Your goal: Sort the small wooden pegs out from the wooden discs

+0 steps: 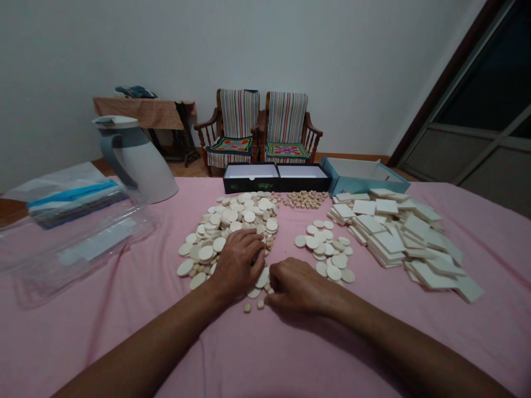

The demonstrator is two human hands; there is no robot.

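Observation:
My left hand (237, 261) rests on the near right side of a big pile of pale round discs (226, 214), fingers spread and slightly bent. Small wooden cubes are mixed in among the discs. Just right of it, my right hand (299, 287) is closed with its fingers curled at the pile's edge; whatever they hold is hidden. Two loose wooden cubes (248, 308) lie on the cloth beside its thumb. To the right is a smaller group of discs (333, 271). Behind that, many wooden cubes (306, 199) form a separate cluster.
A heap of pale square tiles (388, 241) covers the right side. At the back stand a black two-part box (251, 186) and a light-blue box (369, 184). On the left are a white-grey jug (151, 171), a clear plastic tray (99, 243) and a blue-white packet (74, 202).

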